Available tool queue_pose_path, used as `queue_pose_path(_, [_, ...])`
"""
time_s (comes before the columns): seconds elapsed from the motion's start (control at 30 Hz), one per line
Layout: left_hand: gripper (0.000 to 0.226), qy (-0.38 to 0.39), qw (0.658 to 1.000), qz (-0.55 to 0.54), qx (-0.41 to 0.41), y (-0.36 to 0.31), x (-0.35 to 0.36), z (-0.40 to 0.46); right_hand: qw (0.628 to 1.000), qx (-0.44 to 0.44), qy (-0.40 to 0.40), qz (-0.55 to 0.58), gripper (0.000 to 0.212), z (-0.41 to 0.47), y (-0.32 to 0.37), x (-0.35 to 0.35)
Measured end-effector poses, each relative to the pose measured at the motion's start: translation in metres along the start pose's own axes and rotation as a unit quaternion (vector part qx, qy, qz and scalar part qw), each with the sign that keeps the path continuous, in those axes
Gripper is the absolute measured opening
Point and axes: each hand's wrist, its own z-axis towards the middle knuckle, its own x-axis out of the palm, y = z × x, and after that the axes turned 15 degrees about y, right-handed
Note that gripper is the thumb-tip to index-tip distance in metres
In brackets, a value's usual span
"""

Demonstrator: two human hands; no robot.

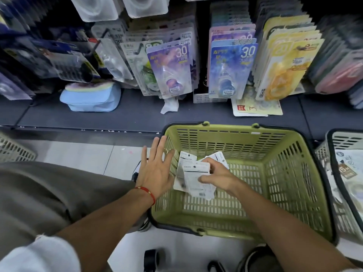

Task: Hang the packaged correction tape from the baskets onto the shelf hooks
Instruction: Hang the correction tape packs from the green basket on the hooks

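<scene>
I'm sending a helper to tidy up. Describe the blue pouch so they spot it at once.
Start at the green basket on the floor and look up-left to the dark bottom shelf. The blue pouch lies there under the hanging packs. It is the only soft, zipped fabric thing there; everything around it is flat carded packaging.

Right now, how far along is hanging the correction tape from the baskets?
Done: shelf hooks already carry purple packs, blue packs and yellow packs. In hand: the right hand grips white-backed packets inside the green plastic basket; the left hand is open. Left: those packets, plus stock in the grey basket.
</scene>
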Motion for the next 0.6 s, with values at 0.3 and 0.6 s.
queue_pose_path(0.3, [0.063,0.046,0.89,-0.451,0.04,-0.061,-0.007,-0.01,0.982,-0.095,-0.014,0.16,0.056,-0.017,0.061,0.005])
queue_pose_path(0.6, [0.048,0.068,0.825,-0.55,-0.116,-0.034,-0.001,0.009,0.981,0.063,-0.014,0.184,0.051,-0.011,0.02,-0.031])
